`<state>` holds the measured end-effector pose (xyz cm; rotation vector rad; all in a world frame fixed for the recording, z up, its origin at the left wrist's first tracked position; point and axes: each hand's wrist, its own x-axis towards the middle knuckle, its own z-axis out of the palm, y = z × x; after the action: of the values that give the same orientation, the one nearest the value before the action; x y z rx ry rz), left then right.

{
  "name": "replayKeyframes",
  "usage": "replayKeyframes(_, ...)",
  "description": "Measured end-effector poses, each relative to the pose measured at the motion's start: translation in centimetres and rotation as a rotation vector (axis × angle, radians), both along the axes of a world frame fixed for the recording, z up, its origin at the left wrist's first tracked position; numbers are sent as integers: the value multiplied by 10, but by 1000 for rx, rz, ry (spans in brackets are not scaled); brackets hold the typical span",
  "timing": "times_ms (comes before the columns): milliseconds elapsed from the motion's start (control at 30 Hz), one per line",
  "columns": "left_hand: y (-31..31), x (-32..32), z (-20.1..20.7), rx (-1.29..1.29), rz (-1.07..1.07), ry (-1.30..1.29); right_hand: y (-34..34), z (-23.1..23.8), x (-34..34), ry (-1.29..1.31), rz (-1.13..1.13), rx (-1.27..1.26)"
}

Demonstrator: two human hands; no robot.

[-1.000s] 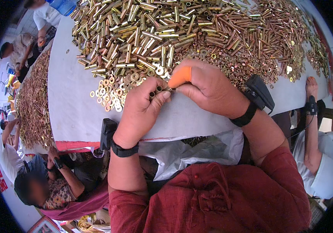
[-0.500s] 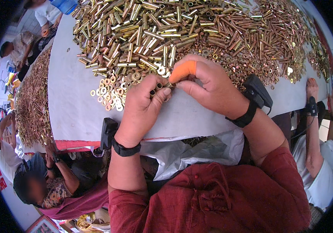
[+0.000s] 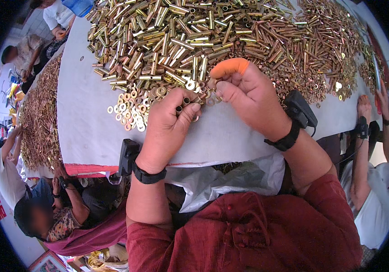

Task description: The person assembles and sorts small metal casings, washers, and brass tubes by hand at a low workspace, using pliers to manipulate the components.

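Left hand (image 3: 167,129) pinched short shiny brass tubes (image 3: 182,105), open ends facing up, axes roughly vertical. Right hand (image 3: 249,97), orange rubber finger cot (image 3: 229,67) on, pinched a flat washer (image 3: 213,97) just beside them, over the white cloth-covered table (image 3: 85,131).

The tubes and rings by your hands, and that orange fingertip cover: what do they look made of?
Tubes: likely brass, going by the shiny yellow-gold gleam and hollow dark ends. Rings: flat washers, probably the same metal, with a bright golden sheen. Fingertip cover on the right hand: matte orange, snug, probably rubber or latex. The left hand pinches small tubes.
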<state>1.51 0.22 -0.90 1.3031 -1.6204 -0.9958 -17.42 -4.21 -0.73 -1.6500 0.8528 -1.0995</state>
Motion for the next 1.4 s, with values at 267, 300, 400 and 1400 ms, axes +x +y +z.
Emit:
replayKeyframes(267, 3, -1, 3, 19, -39, -89, -1, 1, -4, 6, 76, 230)
replayKeyframes(300, 2, 0, 2, 19, -34, -90, -1, 2, -4, -3, 104, 275)
replayKeyframes(400, 1, 0, -1, -23, -19, -31, -1, 6, -4, -34, 177, 407)
replayKeyframes(1400, 7, -8, 14, -42, -48, -189, 5, 13, -13, 506, 55, -319)
